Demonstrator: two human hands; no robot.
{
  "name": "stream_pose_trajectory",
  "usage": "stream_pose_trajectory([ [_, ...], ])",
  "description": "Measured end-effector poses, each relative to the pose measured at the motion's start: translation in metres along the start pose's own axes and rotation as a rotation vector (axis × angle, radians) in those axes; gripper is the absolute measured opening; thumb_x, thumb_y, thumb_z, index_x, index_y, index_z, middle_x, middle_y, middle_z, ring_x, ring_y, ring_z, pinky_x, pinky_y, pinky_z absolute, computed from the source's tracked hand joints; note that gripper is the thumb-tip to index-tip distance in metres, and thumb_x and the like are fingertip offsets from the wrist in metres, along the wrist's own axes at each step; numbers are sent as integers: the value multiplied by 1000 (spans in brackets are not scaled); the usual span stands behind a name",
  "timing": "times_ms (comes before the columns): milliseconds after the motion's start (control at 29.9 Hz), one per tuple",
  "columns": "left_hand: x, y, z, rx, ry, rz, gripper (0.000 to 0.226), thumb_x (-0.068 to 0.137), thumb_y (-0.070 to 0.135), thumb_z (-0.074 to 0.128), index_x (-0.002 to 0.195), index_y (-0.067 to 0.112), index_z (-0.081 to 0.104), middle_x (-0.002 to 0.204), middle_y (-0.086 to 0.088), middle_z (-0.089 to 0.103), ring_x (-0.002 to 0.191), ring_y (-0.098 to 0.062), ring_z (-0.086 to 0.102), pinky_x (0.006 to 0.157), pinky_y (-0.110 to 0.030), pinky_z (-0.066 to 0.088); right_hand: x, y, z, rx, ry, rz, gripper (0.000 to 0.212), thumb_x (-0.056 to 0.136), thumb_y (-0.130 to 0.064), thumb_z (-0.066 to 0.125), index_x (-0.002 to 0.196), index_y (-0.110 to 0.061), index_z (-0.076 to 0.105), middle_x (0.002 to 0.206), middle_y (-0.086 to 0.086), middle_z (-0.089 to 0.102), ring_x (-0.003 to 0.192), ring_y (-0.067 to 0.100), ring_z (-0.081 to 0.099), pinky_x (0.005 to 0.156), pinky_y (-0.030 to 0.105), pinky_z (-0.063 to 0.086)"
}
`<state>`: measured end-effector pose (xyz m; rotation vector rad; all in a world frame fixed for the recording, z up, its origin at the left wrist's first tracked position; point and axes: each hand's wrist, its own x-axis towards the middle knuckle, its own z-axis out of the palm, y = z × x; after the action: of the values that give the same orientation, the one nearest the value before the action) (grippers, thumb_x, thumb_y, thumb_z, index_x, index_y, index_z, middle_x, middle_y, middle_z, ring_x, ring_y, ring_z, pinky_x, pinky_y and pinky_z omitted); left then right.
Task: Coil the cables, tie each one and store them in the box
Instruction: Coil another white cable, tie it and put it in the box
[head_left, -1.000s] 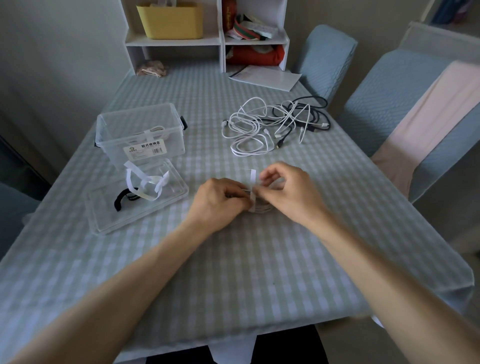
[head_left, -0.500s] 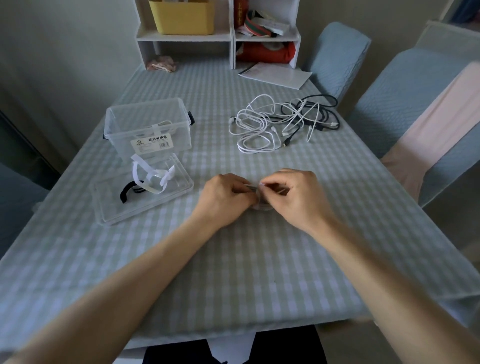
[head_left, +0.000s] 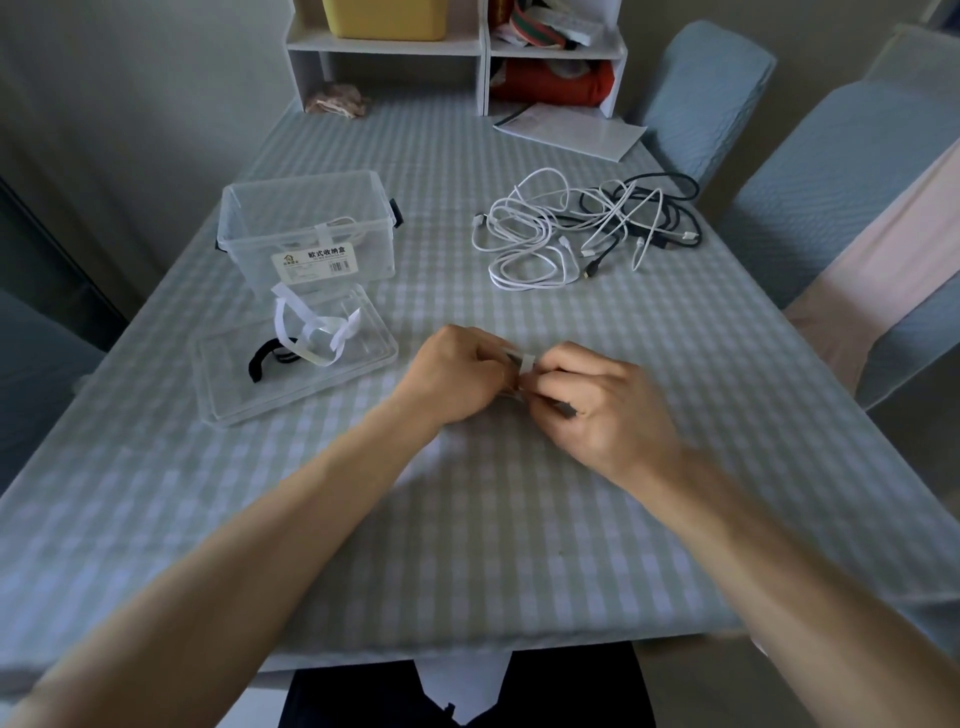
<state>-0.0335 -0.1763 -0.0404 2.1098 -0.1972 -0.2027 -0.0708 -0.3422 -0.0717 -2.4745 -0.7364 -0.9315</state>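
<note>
Both hands' fingers (head_left: 524, 382) curled, pinching tie (head_left: 523, 360) — touching

We record a tablecloth (head_left: 519, 519) in a pale green and white check. The box (head_left: 306, 234) is clear plastic with a white label printed in dark characters, and its lid (head_left: 234, 395) is likewise clear. On the lid we note white straps (head_left: 311, 332) and one black strap (head_left: 258, 364). The cables (head_left: 582, 228) lie in a mixed heap, mostly white with several black. We see a white tie (head_left: 523, 362) between the hands. The chairs (head_left: 706, 93) wear blue-grey covers; one carries a pale pink cloth (head_left: 883, 260). The shelf (head_left: 457, 47) is white, holding a yellow bin (head_left: 384, 18) and a red bag (head_left: 556, 83).
</note>
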Motion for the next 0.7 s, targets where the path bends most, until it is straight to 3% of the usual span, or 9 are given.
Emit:
stream_pose_trajectory([
  [134, 0, -1, -2, -51, -40, -32, 24, 81, 5, 71, 67, 25, 75, 104, 10, 69, 100, -7, 64, 90, -22, 49, -1, 2, -1, -17, 15, -23, 16, 84, -14, 65, 70, -11, 72, 78, -1, 66, 56, 20, 59, 44, 30, 39],
  [301, 2, -1, -4, -65, -83, -48, 14, 83, 5, 71, 79, 16, 76, 106, 10, 67, 99, -7, 64, 83, -15, 49, 0, 1, -2, -57, -41, -98, 21, 88, -15, 61, 72, -11, 73, 76, 1, 64, 59, 20, 60, 42, 32, 42],
  [468, 4, 1, 1, -46, -24, -49, 19, 82, 4, 66, 76, 19, 78, 89, 11, 73, 90, -9, 69, 87, -31, 57, -1, 2, -3, -106, -73, -219, 18, 87, -11, 64, 70, -12, 70, 73, 3, 63, 67, 23, 62, 46, 33, 45],
  [601, 4, 0, 1, -11, -22, -54, 16, 83, 10, 67, 81, 19, 79, 88, 6, 75, 90, -10, 69, 86, -32, 57, -1, -2, -1, -40, -72, -62, 10, 81, -12, 67, 72, -11, 70, 73, 3, 63, 67, 25, 63, 52, 37, 50],
  [701, 3, -1, 1, 6, -20, -42, 9, 80, 13, 72, 79, 19, 79, 89, 3, 75, 89, -12, 69, 87, -37, 55, 0, -4, -6, 217, -13, 142, 3, 79, -11, 72, 80, -8, 72, 78, 2, 66, 68, 15, 65, 60, 33, 53],
])
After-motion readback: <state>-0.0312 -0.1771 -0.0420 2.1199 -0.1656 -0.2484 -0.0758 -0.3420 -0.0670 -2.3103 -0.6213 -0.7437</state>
